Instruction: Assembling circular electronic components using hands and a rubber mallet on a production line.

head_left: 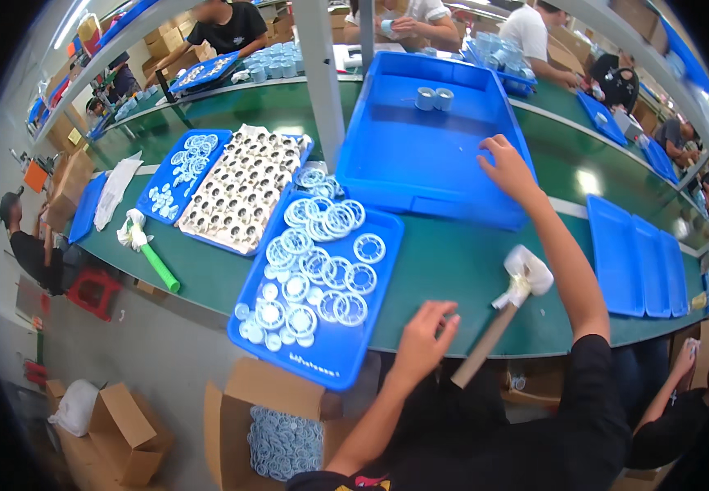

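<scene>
The blue bin (420,155) sits on the worktop (444,266), presumably for easy reach, the right hand (512,170) over it, fingers loosely curled, the left hand (422,348) nearer the body, fingers half-open, both seemingly empty.

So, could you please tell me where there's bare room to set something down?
Bare bench lies beyond the left hand, between ring tray and mallet; the big bin is bare nearer than its two cups. The ring tray is mostly crowded.
</scene>
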Motion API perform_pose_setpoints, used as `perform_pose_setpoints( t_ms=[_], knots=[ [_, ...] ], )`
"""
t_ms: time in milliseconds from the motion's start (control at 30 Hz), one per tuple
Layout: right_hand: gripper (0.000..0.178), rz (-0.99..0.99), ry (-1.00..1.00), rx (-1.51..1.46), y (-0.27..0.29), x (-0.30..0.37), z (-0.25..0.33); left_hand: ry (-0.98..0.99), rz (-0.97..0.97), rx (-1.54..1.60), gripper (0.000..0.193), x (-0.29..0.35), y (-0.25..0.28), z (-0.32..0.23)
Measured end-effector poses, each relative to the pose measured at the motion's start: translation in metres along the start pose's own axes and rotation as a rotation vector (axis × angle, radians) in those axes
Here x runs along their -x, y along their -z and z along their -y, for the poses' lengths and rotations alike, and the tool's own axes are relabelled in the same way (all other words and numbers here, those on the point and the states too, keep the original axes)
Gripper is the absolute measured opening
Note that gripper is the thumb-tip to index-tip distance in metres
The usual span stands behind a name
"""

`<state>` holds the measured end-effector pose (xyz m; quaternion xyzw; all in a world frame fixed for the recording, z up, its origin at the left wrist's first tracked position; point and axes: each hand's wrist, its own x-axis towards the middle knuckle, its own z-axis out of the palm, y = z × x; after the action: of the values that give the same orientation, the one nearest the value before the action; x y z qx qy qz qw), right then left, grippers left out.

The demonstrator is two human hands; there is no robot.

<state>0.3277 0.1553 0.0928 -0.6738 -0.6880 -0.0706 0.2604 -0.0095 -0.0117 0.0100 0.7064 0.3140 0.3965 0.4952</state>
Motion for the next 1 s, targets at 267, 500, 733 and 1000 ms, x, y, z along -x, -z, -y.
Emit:
perform_pose_setpoints(
  t_ms=[267, 500, 733, 1000],
  knots=[
    [0.034, 0.008, -0.001, 0.406, -0.112, -0.154, -0.068, -0.027, 0.075, 0.088, 0.031, 0.002, 0.008, 0.013],
    [0.039, 0.074, -0.279, 0.383, -0.151, -0.277, -0.084, -0.043, 0.081, 0.095, 0.035, -0.002, 0.008, 0.021],
    [0.033, 0.172, -0.406, 0.368, -0.170, -0.284, -0.100, -0.050, 0.071, 0.100, 0.034, -0.004, 0.003, 0.021],
    [0.028, 0.159, -0.088, 0.368, -0.126, -0.196, -0.076, 0.087, 0.052, 0.130, 0.029, -0.004, 0.007, 0.006]
  ],
)
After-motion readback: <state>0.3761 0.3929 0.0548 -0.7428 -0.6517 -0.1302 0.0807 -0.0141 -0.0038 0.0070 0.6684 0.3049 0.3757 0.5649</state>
